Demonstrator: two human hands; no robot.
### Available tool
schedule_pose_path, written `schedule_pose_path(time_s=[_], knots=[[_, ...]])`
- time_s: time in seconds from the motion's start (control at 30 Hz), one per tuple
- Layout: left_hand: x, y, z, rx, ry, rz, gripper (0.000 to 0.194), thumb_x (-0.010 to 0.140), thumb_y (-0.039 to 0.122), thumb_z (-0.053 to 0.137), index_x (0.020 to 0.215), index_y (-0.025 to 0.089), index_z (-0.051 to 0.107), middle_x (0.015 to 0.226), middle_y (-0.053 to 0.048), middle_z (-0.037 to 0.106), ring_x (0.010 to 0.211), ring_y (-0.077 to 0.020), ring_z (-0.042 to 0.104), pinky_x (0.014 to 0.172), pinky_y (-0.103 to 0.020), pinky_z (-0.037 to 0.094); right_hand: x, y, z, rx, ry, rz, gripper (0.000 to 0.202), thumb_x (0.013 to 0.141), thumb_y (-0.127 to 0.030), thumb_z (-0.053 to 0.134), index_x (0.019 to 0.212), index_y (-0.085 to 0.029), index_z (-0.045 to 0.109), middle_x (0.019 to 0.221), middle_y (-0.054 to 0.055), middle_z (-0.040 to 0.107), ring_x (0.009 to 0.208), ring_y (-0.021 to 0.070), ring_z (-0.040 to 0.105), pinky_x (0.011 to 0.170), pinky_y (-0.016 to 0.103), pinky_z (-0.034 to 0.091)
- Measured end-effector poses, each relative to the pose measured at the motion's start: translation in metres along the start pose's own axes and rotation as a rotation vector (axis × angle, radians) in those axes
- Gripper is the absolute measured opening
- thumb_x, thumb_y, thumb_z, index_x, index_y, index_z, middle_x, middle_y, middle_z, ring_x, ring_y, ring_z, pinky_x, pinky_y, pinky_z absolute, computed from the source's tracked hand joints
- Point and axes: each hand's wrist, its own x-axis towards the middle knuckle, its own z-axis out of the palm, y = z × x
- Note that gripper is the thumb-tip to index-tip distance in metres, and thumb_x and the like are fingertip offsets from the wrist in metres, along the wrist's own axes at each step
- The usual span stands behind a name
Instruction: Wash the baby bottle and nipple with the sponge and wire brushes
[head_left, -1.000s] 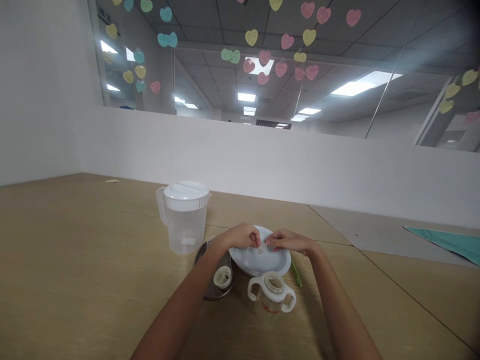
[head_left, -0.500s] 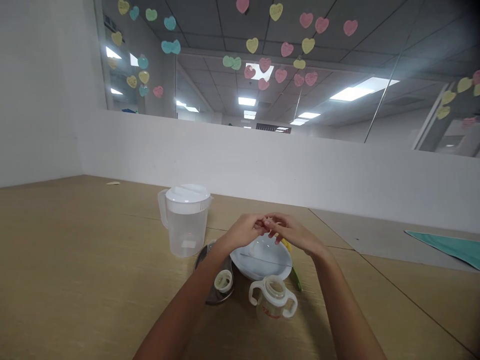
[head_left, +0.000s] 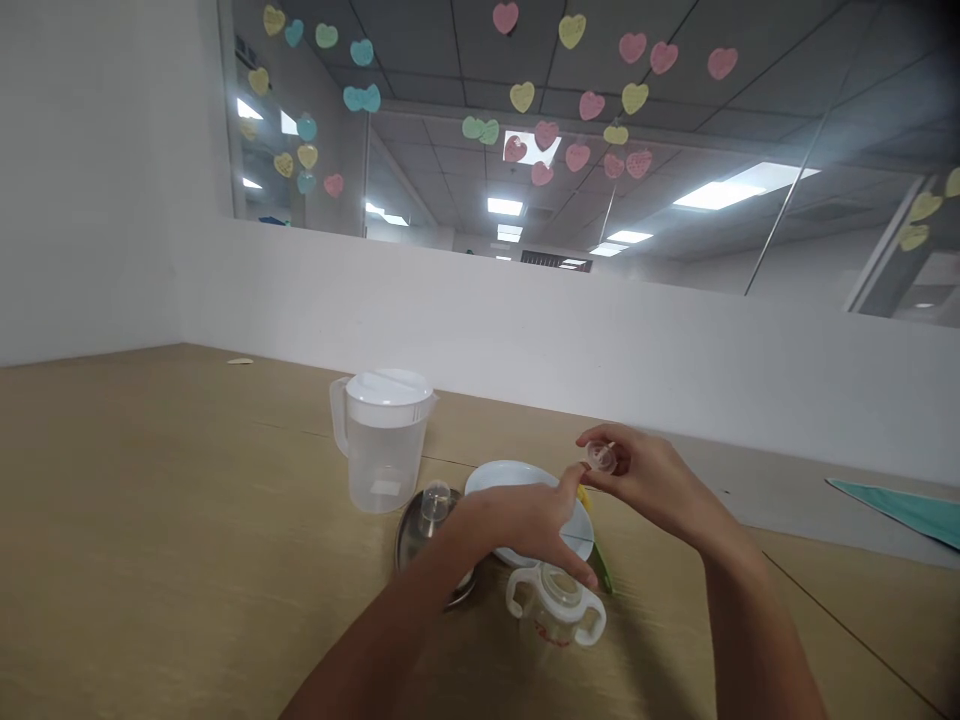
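Note:
My right hand (head_left: 637, 470) is raised behind the right side of the white bowl (head_left: 495, 475), its fingers closed on a small clear bottle nipple (head_left: 600, 457). My left hand (head_left: 532, 520) is over the bowl with nothing in it, thumb and fingers apart. Its thumb points down toward the rim of the baby bottle (head_left: 555, 605), a clear one with two white handles and an uncovered top, standing upright. Whether the thumb touches the bottle I cannot tell. A clear domed cap (head_left: 435, 503) rests on the steel tray (head_left: 407, 540), which my left forearm partly covers.
A translucent lidded pitcher (head_left: 386, 445) stands left of the tray. Beside the bowl's right edge lies a thing with a green handle (head_left: 602, 570) and a yellow part. A teal cloth (head_left: 896, 508) lies far right. A white wall (head_left: 487, 315) rises behind the table.
My hands were together above the bowl and have parted. The left came down toward the bottle; the right moved right with the nipple, which now shows. The view turned slightly left.

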Motion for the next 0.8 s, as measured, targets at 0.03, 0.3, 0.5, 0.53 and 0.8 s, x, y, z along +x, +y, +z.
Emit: schedule_pose_path(time_s=[0.03, 0.3, 0.5, 0.53, 0.8], knots=[[0.001, 0.002, 0.001, 0.015, -0.018, -0.003, 0.1, 0.064, 0.048, 0.066, 0.139, 0.02, 0.006, 0.124, -0.015, 0.053, 0.098, -0.0258, 0.059, 0.076, -0.033, 0.046, -0.001, 0.0, -0.002, -0.012, -0.02, 0.004, 0.031, 0.069, -0.043, 0.061, 0.09, -0.02, 0.062, 0.068, 0.001, 0.06, 0.059, 0.0143, 0.054, 0.052, 0.024, 0.041], [0.003, 0.0, 0.003, 0.154, -0.123, -0.057, 0.081, 0.064, 0.05, 0.063, 0.132, 0.017, 0.034, 0.125, -0.014, 0.053, 0.104, -0.0302, 0.055, 0.078, -0.037, 0.046, -0.019, 0.001, -0.028, -0.1, 0.06, 0.05, 0.041, 0.071, -0.052, 0.059, 0.098, -0.021, 0.062, 0.073, 0.004, 0.063, 0.059, 0.0162, 0.057, 0.053, 0.026, 0.044], [0.02, -0.009, 0.017, 0.245, -0.196, -0.121, 0.055, 0.062, 0.041, 0.067, 0.113, 0.021, 0.056, 0.107, -0.005, 0.064, 0.095, -0.0243, 0.059, 0.073, -0.031, 0.046, -0.03, -0.008, -0.035, -0.139, 0.029, 0.075, 0.046, 0.072, -0.059, 0.057, 0.098, -0.022, 0.063, 0.075, 0.003, 0.065, 0.061, 0.0167, 0.058, 0.054, 0.027, 0.045], [0.021, -0.009, 0.018, 0.236, -0.18, -0.132, 0.053, 0.061, 0.041, 0.068, 0.11, 0.022, 0.058, 0.104, -0.004, 0.064, 0.094, -0.0233, 0.059, 0.071, -0.029, 0.046, -0.03, -0.011, -0.034, -0.141, -0.016, 0.07, 0.045, 0.073, -0.059, 0.057, 0.098, -0.022, 0.064, 0.075, 0.003, 0.065, 0.061, 0.0163, 0.057, 0.055, 0.026, 0.045], [0.018, -0.01, 0.015, 0.196, -0.137, -0.152, 0.05, 0.056, 0.046, 0.07, 0.1, 0.023, 0.061, 0.094, 0.0, 0.065, 0.082, -0.0198, 0.061, 0.063, -0.025, 0.043, -0.026, -0.041, -0.016, -0.196, -0.323, 0.025, 0.025, 0.075, -0.043, 0.057, 0.09, -0.024, 0.064, 0.077, 0.0, 0.065, 0.065, 0.0151, 0.057, 0.056, 0.024, 0.04]])
